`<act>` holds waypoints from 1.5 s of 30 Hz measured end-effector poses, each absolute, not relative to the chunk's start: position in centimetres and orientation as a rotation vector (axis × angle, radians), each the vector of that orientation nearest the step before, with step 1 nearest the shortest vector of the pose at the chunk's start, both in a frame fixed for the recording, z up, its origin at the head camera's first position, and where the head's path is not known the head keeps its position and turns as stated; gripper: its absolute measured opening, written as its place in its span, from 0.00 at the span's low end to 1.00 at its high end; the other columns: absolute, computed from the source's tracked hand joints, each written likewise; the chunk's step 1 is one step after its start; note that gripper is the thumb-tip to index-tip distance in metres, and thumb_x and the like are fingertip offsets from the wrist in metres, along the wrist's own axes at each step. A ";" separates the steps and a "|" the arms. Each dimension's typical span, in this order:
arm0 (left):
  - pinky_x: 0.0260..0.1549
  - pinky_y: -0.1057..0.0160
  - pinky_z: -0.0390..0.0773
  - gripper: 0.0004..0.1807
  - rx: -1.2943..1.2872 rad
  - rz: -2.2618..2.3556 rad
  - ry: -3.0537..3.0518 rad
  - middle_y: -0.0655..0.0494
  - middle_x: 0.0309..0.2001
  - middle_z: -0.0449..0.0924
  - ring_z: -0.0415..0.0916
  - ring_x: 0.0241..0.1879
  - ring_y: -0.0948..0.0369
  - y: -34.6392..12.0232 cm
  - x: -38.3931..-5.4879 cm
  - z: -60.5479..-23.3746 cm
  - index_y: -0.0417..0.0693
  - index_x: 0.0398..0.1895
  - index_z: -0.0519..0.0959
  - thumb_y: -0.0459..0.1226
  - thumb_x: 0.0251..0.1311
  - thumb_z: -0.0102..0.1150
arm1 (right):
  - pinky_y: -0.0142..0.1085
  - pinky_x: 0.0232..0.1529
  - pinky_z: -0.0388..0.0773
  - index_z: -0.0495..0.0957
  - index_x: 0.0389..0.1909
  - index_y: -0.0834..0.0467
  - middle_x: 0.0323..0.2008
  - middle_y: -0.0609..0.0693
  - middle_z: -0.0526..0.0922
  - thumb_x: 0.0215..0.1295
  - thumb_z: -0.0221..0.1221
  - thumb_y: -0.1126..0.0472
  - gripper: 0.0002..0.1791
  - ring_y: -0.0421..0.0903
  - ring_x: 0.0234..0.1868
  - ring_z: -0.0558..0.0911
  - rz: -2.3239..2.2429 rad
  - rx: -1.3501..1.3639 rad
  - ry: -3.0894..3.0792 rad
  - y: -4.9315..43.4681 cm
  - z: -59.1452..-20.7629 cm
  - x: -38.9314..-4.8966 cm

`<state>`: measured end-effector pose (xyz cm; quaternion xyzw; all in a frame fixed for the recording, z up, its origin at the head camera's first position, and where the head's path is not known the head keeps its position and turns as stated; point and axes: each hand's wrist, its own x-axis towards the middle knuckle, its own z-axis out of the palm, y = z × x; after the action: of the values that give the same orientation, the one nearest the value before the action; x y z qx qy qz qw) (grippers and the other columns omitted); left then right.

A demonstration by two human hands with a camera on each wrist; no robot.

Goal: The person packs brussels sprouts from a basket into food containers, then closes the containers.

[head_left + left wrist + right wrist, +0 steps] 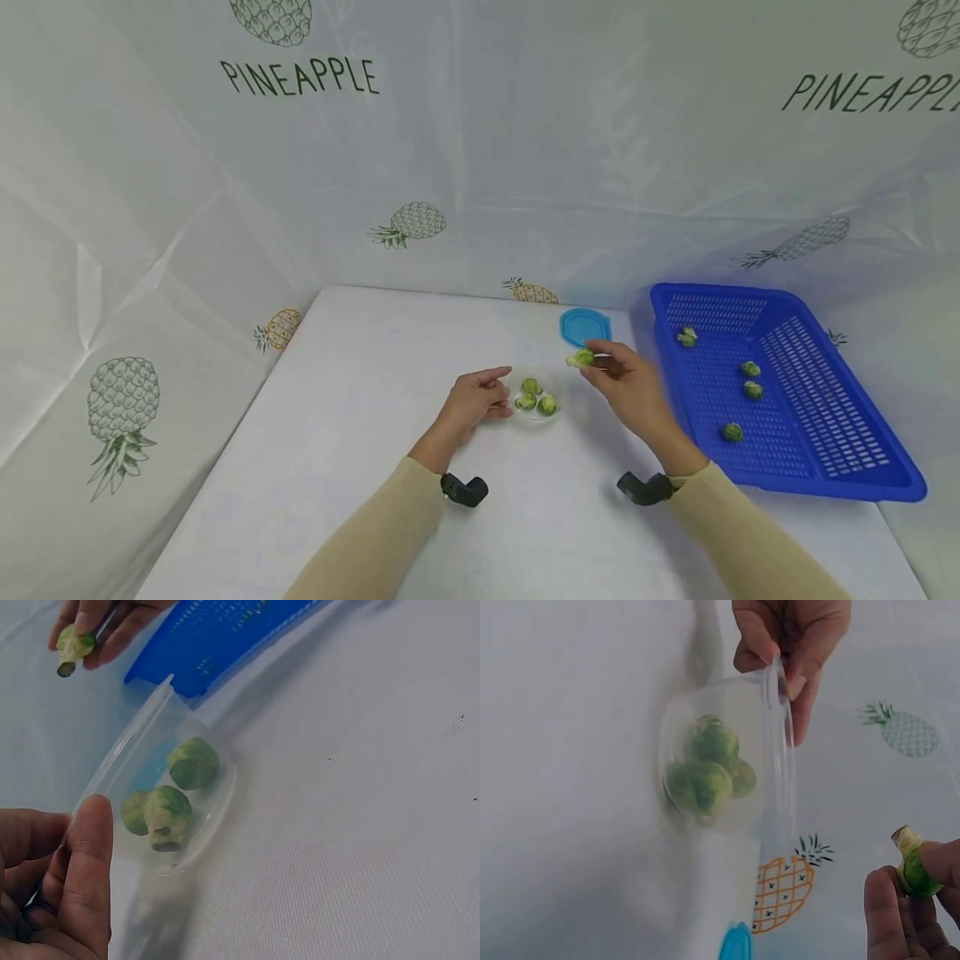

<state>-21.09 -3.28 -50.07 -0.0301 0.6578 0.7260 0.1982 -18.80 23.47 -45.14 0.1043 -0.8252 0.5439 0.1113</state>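
Note:
A clear plastic container (534,419) holding three Brussels sprouts (547,405) stands on the white table. My left hand (474,402) grips its rim on the left side, the thumb (91,862) against the wall in the left wrist view. To the right, my right hand (626,385) pinches another Brussels sprout (581,358) between thumb and fingers. That sprout is in the air, apart from the container, with its pale stem end showing in the right wrist view. The palm side of the left hand is partly hidden in the head view.
A blue plastic basket (795,442) with several Brussels sprouts (732,432) sits at the table's right side. Behind the right hand lies a light blue lid (585,327). A white sheet (510,167) printed with pineapples hangs beyond the table's back edge.

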 end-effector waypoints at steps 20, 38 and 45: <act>0.40 0.65 0.91 0.26 -0.081 2.031 1.826 0.54 0.41 0.77 0.84 0.35 0.60 -3.3 -21.1 -49.9 0.44 0.73 0.76 0.28 0.73 0.59 | 0.51 0.56 0.84 0.83 0.61 0.59 0.55 0.56 0.85 0.69 0.69 0.68 0.20 0.55 0.53 0.86 1.495 0.401 -2.561 19.7 -47.7 -20.3; 0.41 0.65 0.91 0.25 -0.066 2.035 1.822 0.54 0.41 0.75 0.84 0.37 0.59 -3.3 -20.9 -50.0 0.44 0.73 0.76 0.28 0.74 0.58 | 0.57 0.61 0.77 0.84 0.58 0.57 0.53 0.54 0.86 0.66 0.70 0.66 0.19 0.54 0.56 0.82 1.461 0.422 -2.640 18.7 -49.0 -21.1; 0.40 0.65 0.91 0.25 -0.067 2.044 1.829 0.54 0.41 0.76 0.84 0.34 0.61 -3.2 -21.0 -50.0 0.44 0.71 0.78 0.28 0.72 0.58 | 0.62 0.66 0.76 0.85 0.57 0.57 0.54 0.53 0.85 0.67 0.70 0.67 0.18 0.54 0.58 0.81 1.443 0.518 -2.657 18.1 -49.4 -21.0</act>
<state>-20.98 -3.17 -49.98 -0.0238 0.6534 0.7303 0.1978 -21.02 18.11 -49.36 0.1688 -0.8656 0.4701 0.0368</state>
